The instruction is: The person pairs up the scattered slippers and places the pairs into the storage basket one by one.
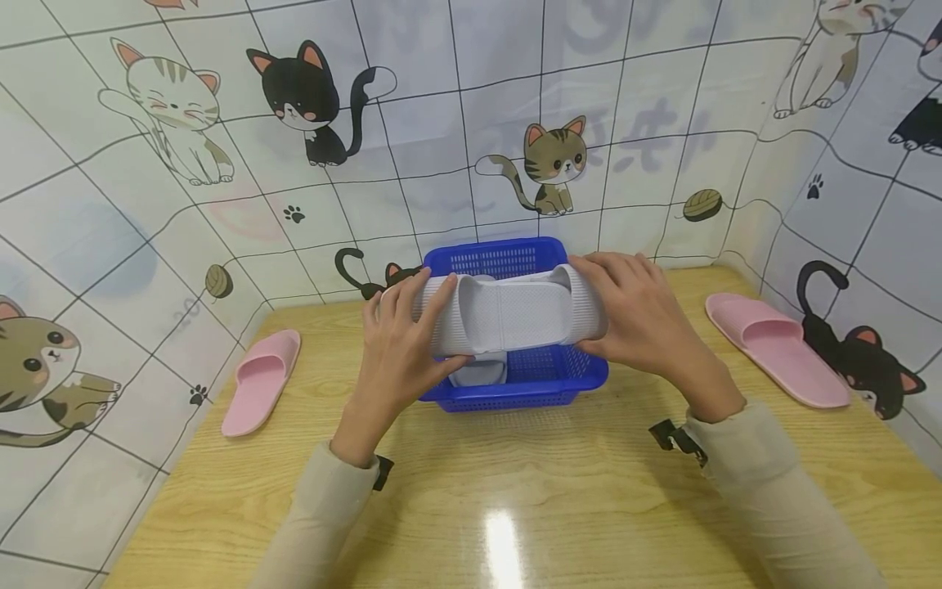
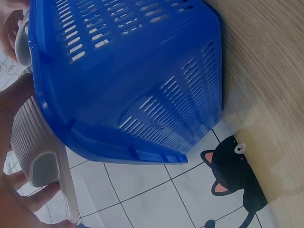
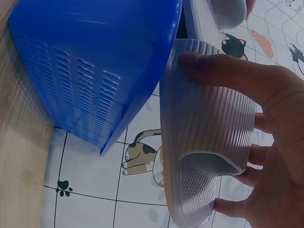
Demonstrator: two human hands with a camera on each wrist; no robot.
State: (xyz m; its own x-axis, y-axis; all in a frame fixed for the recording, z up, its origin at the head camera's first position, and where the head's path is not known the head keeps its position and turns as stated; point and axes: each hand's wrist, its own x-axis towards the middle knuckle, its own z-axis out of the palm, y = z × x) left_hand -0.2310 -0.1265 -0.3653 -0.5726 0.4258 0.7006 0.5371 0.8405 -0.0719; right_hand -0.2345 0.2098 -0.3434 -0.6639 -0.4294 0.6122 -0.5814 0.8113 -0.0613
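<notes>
Above a blue plastic basket point(image 1: 508, 401), two light grey slippers are held level, heel ends together. My left hand point(image 1: 397, 343) grips the left slipper point(image 1: 482, 315) around its ribbed strap, thumb on the near side. On the right slipper point(image 1: 540, 315), my right hand point(image 1: 633, 315) holds the strap end, and the right wrist view shows the thumb point(image 3: 223, 71) across its ribbed strap point(image 3: 213, 104). Underneath, inside the basket, lies another grey slipper point(image 1: 480, 373), mostly hidden by the held pair.
A pink slipper point(image 1: 261, 383) lies on the wooden table point(image 1: 441, 499) at the left, another pink slipper point(image 1: 776, 352) at the right. Behind the basket rises a cat-patterned wall covering point(image 1: 441, 164), which also borders both sides.
</notes>
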